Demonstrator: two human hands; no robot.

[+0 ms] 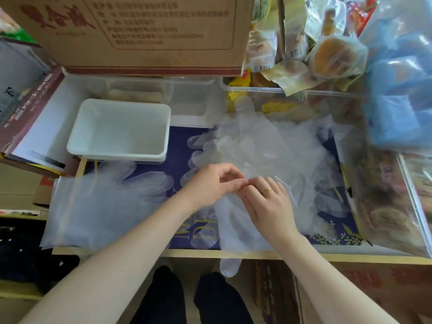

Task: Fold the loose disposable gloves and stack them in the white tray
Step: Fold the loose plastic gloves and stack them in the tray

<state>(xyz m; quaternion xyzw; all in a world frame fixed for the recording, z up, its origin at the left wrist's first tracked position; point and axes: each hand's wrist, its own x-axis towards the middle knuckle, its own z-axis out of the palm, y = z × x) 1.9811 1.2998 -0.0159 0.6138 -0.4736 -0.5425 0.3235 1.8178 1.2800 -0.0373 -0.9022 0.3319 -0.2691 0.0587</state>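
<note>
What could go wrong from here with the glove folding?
1. The gloves are clear and overlapping, so the fingers of the left hand and right hand may pinch two layers instead of one.
2. One glove fingertip hangs over the table's front edge; tugging the pile could drag it off.
3. The white tray looks empty and sits to the left, across another flat glove, so a loose fold may open on the way.

Clear gloves (268, 146) loose; tray (93, 146) empty.

Filmy clear-plastic gloves (257, 146); smooth white tray (77, 136)
</note>
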